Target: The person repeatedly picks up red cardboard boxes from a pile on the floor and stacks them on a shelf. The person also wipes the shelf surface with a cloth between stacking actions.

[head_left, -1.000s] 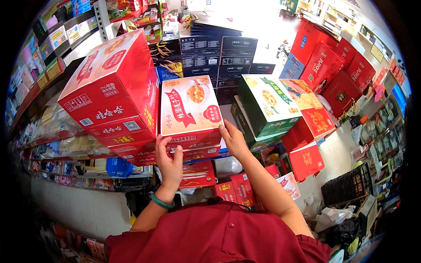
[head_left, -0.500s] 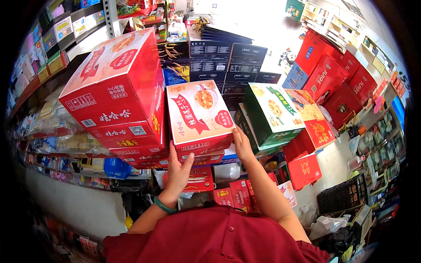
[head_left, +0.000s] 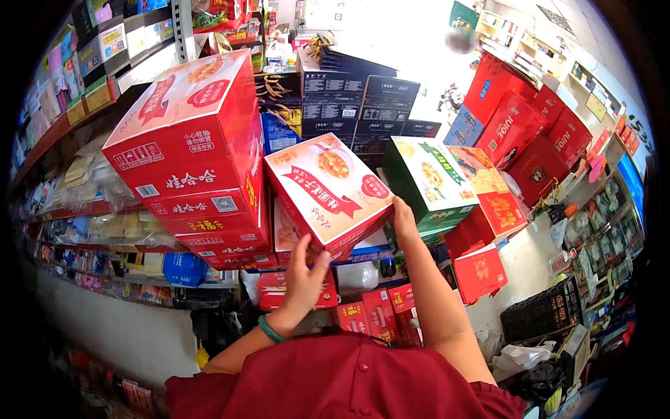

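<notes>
A smooth, round green bangle is worn near the left hand. The near corner of a pink-topped box is gripped by its fingers, and the right corner by those of the right hand. The pink-topped box is closed, its insides hidden; it is turned slantwise over a lower box. Shiny red boxes are stacked left, a closed green box is set right. Flat-sided dark boxes are piled behind.
</notes>
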`<state>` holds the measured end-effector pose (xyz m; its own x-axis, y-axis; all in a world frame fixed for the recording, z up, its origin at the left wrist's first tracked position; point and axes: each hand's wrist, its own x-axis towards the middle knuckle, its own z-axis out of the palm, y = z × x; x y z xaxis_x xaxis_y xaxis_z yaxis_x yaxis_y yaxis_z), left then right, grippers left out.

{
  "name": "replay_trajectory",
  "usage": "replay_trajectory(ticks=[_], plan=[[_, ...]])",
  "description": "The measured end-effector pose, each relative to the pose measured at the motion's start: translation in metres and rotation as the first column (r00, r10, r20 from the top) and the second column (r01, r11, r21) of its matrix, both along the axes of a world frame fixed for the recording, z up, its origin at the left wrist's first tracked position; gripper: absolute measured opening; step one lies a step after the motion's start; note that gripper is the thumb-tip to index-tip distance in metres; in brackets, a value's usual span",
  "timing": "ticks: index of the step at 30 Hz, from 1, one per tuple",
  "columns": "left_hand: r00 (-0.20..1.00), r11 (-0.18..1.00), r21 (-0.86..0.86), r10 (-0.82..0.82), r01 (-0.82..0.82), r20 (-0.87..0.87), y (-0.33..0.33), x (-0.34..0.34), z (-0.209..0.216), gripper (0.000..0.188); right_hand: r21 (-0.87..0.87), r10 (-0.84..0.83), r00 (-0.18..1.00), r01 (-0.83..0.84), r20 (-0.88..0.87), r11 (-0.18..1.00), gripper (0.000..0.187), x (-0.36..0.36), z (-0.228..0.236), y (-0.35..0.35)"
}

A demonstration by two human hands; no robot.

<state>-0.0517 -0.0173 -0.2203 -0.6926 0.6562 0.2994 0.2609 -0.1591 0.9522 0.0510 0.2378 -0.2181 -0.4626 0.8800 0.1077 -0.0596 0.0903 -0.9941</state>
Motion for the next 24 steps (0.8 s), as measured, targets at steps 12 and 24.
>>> replay_trajectory(ticks=[12, 24], plan=[[0.831, 0.950, 0.151, 0.155, -0.274, 0.534, 0.061, -0.089, -0.041, 0.040, 0.302, -0.065, 0.988, 0.019, 0.143, 0.953, 0.037, 0.016, -0.009, -0.038], [0.742, 0.930, 0.198, 0.107, -0.310, 0.662, 0.065, -0.107, -0.048, 0.017, 0.206, -0.134, 0.967, 0.089, 0.216, 0.974, 0.045, 0.023, 0.012, -0.075]])
